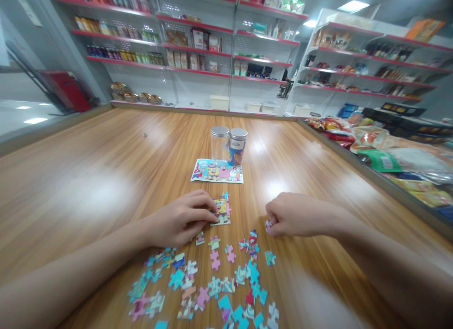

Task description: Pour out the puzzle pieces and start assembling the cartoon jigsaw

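Observation:
My left hand (pixel 186 215) lies over the left side of a small joined section of jigsaw puzzle (pixel 222 208), its bent fingertips touching the pieces and covering part of them. Yellow cartoon eyes show on that section. Off to the right, my right hand (pixel 295 215) is closed in a pinch on a puzzle piece (pixel 268 225), low over the tabletop. Loose jigsaw pieces in blue, pink, white and red spread below both hands, among them a pink piece (pixel 215 260) and a teal piece (pixel 270 257). Beyond the section lies a cartoon picture sheet (pixel 217 177).
A clear jar with a metal lid (pixel 220 145) and a printed can (pixel 238 147) stand at the sheet's far edge. Packaged goods (pixel 380 160) fill a display along the right side. Stocked shelves (pixel 194 48) line the back beyond the wooden table (pixel 106 164).

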`<state>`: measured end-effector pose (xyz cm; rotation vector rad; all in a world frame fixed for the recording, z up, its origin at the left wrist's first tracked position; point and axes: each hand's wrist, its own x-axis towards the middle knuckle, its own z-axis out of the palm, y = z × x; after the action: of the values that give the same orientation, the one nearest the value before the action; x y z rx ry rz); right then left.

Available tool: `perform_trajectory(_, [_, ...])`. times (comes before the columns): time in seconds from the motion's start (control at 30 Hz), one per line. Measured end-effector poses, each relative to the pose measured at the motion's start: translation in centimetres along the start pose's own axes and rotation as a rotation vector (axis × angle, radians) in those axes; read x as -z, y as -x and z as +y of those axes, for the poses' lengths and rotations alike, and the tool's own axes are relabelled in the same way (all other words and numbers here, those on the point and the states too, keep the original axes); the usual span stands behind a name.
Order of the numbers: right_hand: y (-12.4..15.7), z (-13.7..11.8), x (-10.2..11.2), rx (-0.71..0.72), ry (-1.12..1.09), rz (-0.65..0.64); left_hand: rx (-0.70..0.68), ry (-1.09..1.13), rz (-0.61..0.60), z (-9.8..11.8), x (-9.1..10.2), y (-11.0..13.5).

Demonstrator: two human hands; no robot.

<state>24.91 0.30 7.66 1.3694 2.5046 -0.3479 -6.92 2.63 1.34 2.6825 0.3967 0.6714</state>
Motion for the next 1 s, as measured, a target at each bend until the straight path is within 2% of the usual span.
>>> perform_trajectory(0.13, [-1.2,0.3,-0.4,-0.029,-0.074,0.211,-0.001,0.004,0.004,0.0,-0.1,-0.1])
perform_trajectory(0.3, [-2.2,-0.1,-0.9,-0.134,-0.187,0.244,0.007,0.004,0.003,0.1,-0.1,0.0])
perform_trajectory(0.4, [-2.7,-0.2,-1.7,-0.162,-0.185,0.315,0.015,0.007,0.012,0.1,-0.2,0.1])
perform_trajectory(0.5, [-3.1,-0.1,-2.3,-0.067,-0.208,0.356,0.018,0.012,0.027,0.1,-0.2,0.1])
perform_trajectory(0.6, [-3.5,-0.2,-2.7,0.135,-0.267,0.401,0.017,0.008,0.035,0.1,-0.2,0.0])
perform_trajectory(0.67, [-3.7,-0.4,-2.9,0.239,-0.324,0.467,0.013,0.009,0.039,0.1,-0.2,0.0])
perform_trajectory(0.7, [-3.7,-0.6,-3.1,0.238,-0.35,0.52,0.01,0.011,0.042,0.1,-0.2,-0.1])
perform_trajectory(0.8, [-3.8,-1.1,-3.6,0.023,-0.327,0.656,0.008,0.003,0.06,0.1,-0.1,-0.1])
perform_trajectory(0.87, [-3.8,-1.4,-4.0,-0.13,-0.247,0.647,0.011,-0.019,0.084,0.1,-0.1,-0.2])
perform_trajectory(0.93, [-3.8,-1.6,-4.2,-0.166,-0.202,0.6,0.013,-0.039,0.101,0.0,-0.2,-0.2])
perform_trajectory(1.0, [-3.8,-1.8,-4.3,-0.137,-0.206,0.585,0.014,-0.051,0.099,0.0,-0.2,-0.2])
